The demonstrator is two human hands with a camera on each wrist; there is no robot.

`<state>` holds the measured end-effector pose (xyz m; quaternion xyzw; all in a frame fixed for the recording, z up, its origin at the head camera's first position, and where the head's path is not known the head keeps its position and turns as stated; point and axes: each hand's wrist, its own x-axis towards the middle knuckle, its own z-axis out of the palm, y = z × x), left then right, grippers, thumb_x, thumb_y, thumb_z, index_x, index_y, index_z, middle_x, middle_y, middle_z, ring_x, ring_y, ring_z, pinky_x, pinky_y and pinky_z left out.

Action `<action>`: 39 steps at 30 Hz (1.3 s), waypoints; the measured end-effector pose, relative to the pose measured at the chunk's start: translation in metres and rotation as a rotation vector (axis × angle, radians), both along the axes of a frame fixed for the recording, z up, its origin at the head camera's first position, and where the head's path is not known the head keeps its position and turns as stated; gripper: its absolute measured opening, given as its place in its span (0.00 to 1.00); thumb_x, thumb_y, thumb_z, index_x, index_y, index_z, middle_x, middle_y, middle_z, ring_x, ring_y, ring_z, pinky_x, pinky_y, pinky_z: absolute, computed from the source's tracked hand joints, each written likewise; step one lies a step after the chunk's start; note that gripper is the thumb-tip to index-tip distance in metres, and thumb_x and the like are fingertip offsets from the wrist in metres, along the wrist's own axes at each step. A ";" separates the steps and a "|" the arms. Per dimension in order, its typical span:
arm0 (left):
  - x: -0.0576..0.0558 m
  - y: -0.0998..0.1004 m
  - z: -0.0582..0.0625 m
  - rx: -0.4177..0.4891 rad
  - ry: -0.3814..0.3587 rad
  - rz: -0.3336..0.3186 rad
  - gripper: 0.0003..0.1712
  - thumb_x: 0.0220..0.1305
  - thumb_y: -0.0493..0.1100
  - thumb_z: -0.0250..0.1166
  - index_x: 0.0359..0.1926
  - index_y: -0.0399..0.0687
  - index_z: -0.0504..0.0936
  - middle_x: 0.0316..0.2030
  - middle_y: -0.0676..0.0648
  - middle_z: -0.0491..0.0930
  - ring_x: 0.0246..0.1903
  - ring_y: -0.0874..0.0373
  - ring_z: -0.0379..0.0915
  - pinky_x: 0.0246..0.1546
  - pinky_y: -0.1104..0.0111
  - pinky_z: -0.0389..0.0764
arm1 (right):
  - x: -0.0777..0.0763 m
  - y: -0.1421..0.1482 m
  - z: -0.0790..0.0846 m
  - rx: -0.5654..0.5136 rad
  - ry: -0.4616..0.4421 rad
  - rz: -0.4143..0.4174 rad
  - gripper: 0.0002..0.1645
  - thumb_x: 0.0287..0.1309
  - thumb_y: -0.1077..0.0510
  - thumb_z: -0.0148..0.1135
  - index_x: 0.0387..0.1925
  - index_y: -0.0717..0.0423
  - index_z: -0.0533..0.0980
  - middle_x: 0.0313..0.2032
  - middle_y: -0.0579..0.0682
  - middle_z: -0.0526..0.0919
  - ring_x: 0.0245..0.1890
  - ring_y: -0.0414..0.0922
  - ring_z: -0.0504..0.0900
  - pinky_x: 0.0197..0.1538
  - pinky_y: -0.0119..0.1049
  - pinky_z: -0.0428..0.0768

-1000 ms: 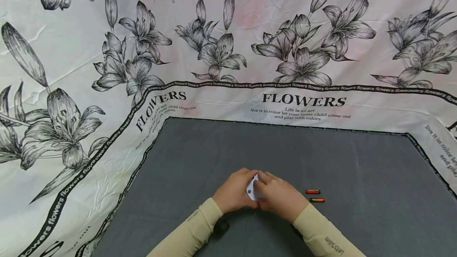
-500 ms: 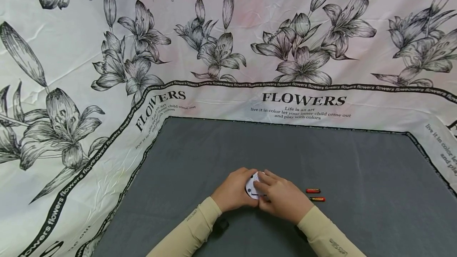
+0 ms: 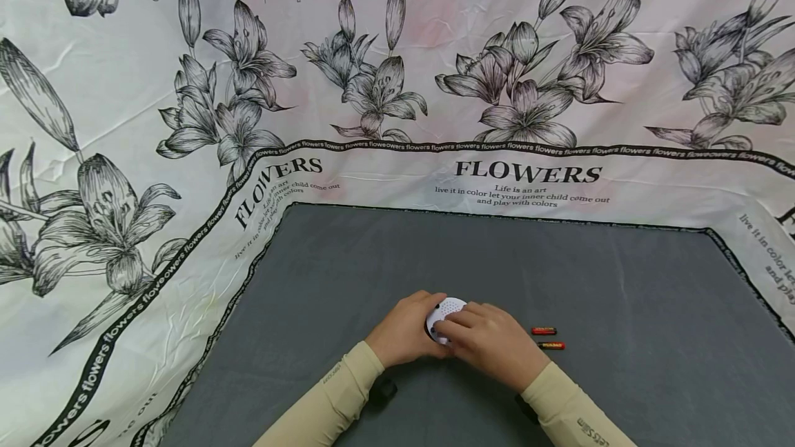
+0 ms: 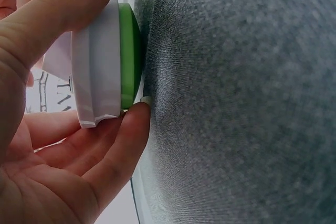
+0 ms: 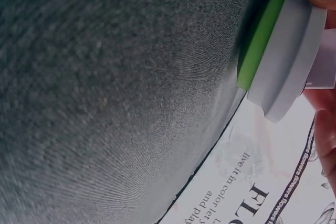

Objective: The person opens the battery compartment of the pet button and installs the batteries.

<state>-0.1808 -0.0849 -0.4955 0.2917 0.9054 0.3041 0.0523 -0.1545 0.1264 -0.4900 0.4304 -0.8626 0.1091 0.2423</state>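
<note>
A round white device with a green face (image 4: 129,56) is held just above the grey surface, green side down, in the left hand (image 3: 406,330). The left thumb presses its rim while the other fingers curl under the opposite side. Its upturned white back (image 3: 450,306) shows small perforated holes and dark round spots. A pale flat cover (image 5: 322,61) stands out from that back. Over the device, the right hand (image 3: 491,343) pinches at this cover with bent fingers; the exact contact is partly hidden. Two red-and-black batteries (image 3: 544,331) lie right of the right hand.
The grey panel (image 3: 373,247) of a cloth lies beneath, framed by a white border (image 3: 385,171) with printed words and flowers. A dark object (image 3: 381,390) shows beside the left sleeve, on its underside.
The device's white back has come more into view, turned upward. The right hand has shifted slightly right and down across it. The left hand keeps its hold; the batteries stay put.
</note>
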 end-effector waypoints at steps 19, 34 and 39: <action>-0.001 0.006 0.000 0.008 -0.010 -0.023 0.52 0.46 0.62 0.80 0.71 0.51 0.71 0.54 0.52 0.79 0.44 0.64 0.75 0.44 0.74 0.78 | 0.003 0.012 0.000 -0.024 0.020 0.035 0.26 0.46 0.58 0.80 0.50 0.42 0.84 0.43 0.39 0.88 0.42 0.38 0.85 0.41 0.39 0.81; 0.000 0.009 0.000 0.011 -0.050 0.003 0.56 0.45 0.63 0.81 0.73 0.49 0.69 0.56 0.52 0.78 0.48 0.64 0.74 0.50 0.70 0.78 | 0.022 0.060 0.011 -0.121 -0.037 -0.141 0.15 0.64 0.51 0.68 0.52 0.45 0.84 0.42 0.41 0.88 0.40 0.40 0.85 0.43 0.41 0.83; 0.002 0.003 -0.003 0.010 -0.060 0.030 0.56 0.46 0.64 0.80 0.74 0.52 0.67 0.59 0.53 0.77 0.54 0.59 0.74 0.56 0.63 0.77 | 0.027 0.098 0.008 -0.133 -0.028 -0.240 0.32 0.77 0.36 0.36 0.51 0.43 0.85 0.42 0.40 0.88 0.40 0.38 0.86 0.42 0.39 0.83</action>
